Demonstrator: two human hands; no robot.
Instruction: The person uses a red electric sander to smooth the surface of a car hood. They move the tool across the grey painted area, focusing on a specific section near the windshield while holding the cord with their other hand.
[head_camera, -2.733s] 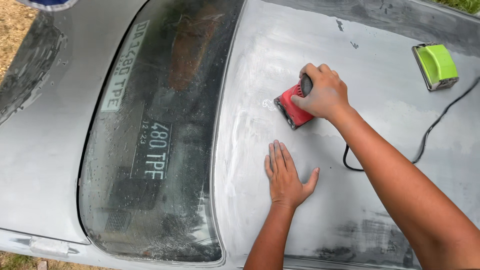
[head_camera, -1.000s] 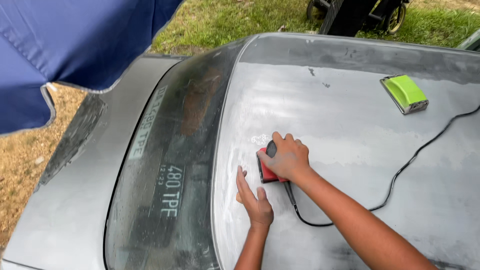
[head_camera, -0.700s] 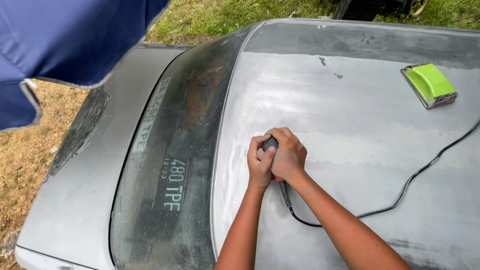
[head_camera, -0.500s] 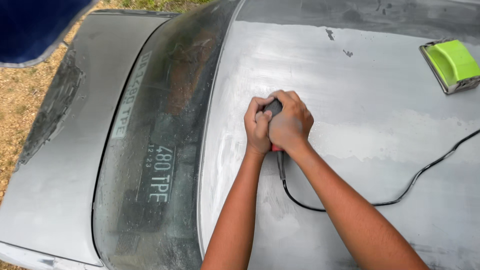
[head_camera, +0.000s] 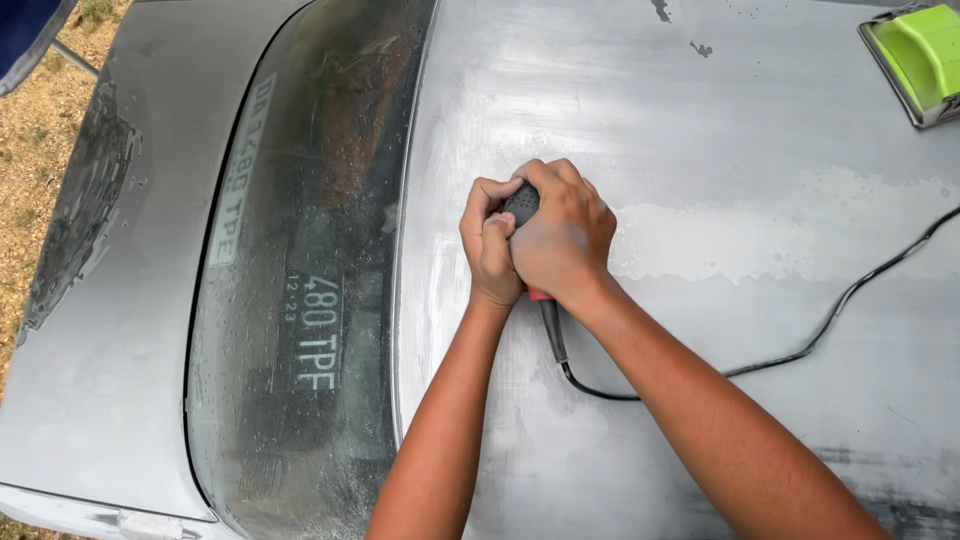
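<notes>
Both hands, left hand (head_camera: 492, 248) and right hand (head_camera: 560, 235), clamp a small red-and-black corded sander (head_camera: 524, 205), probably flat on the dull grey car panel (head_camera: 700, 130); sanding continues, needing steady pressure.

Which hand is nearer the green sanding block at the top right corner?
Right. The right hand grips the sander on the side toward the green sanding block; the left hand is beyond it, toward the windscreen.
</notes>
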